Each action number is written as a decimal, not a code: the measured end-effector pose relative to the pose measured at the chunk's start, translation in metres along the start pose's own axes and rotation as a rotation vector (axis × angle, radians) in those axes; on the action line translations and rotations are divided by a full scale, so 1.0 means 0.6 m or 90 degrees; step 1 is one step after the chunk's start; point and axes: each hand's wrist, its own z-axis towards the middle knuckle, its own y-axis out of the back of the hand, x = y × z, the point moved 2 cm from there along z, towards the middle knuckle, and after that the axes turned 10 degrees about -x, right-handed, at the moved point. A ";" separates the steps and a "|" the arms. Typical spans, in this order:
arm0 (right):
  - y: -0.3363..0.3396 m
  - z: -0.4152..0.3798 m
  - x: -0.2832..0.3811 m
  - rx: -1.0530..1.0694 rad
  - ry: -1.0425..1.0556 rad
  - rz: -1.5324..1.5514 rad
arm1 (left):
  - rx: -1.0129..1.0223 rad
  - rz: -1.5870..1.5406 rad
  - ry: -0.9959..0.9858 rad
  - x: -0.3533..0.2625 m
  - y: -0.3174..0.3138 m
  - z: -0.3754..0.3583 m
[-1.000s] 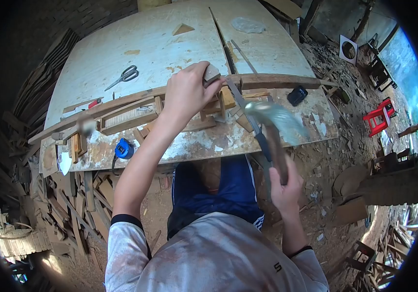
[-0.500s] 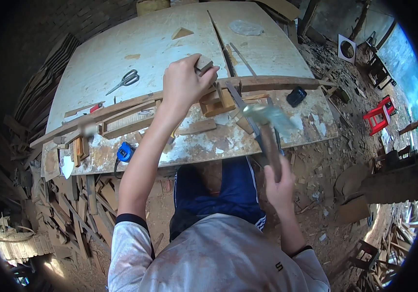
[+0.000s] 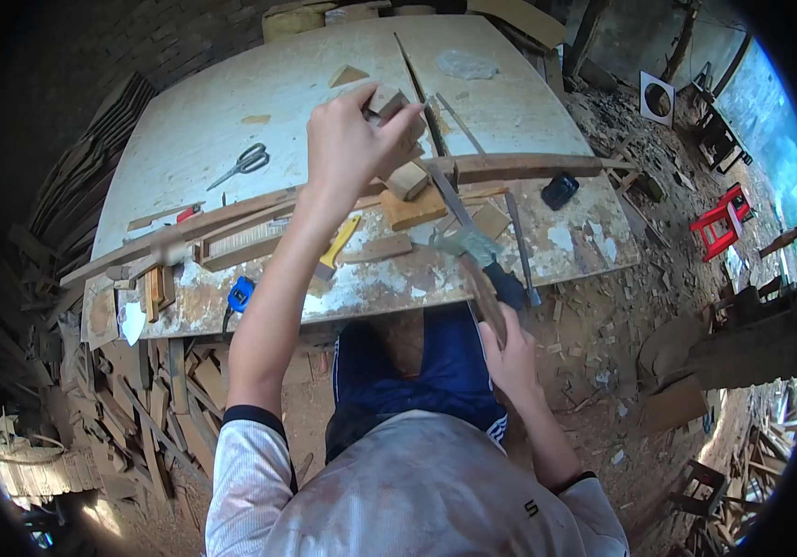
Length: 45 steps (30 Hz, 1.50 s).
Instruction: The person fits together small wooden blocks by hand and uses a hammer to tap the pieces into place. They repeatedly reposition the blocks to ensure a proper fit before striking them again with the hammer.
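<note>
Wood scraps (image 3: 153,408) in a heap on the floor, far left. On the counter (image 3: 324,51): blue tape measure (image 3: 241,294) near the front edge, scissors (image 3: 248,161) farther back, 1 long wooden beam (image 3: 528,167) crossing the width. Left hand (image 3: 347,139) raised above the beam, thumb and fingers pinching 1 wooden block (image 3: 386,100). Yellow-handled tool (image 3: 340,243) lies just beside the left forearm. Below the hand, a pale block (image 3: 406,181) sits by an orange-brown piece (image 3: 414,208). Right hand (image 3: 513,360), at the front edge, is closed around the handle of 1 hammer (image 3: 485,299); hammer head blurred, over a long blade (image 3: 452,197) with a dark handle. Thin metal bar (image 3: 518,243) to its right, then a black case (image 3: 561,190). Red stool (image 3: 721,223) off the counter, far right.
</note>
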 end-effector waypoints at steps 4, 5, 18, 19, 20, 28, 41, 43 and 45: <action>0.040 0.004 0.026 -0.064 -0.037 0.082 | -0.005 -0.119 0.094 0.033 -0.012 -0.022; 0.047 0.007 0.027 -0.075 -0.055 0.102 | 0.005 -0.176 0.152 0.046 -0.019 -0.033; 0.020 -0.061 -0.035 -0.044 -0.184 0.195 | 0.103 -0.384 0.433 0.086 -0.049 -0.254; 0.019 -0.065 -0.034 -0.023 -0.209 0.180 | 0.094 -0.355 0.420 0.089 -0.056 -0.273; 0.019 -0.065 -0.025 -0.027 -0.177 0.162 | 0.069 -0.290 0.359 0.090 -0.059 -0.287; 0.044 -0.050 0.012 -0.130 -0.048 0.169 | 0.039 -0.159 0.234 0.054 -0.042 -0.274; 0.056 -0.025 0.037 -0.011 -0.036 0.075 | -0.020 -0.075 0.156 0.034 0.019 -0.210; 0.065 -0.019 0.050 -0.072 0.043 0.098 | 0.006 -0.106 0.184 0.025 0.015 -0.207; 0.072 -0.013 0.055 -0.134 0.141 0.106 | 0.012 -0.137 0.195 0.017 0.011 -0.208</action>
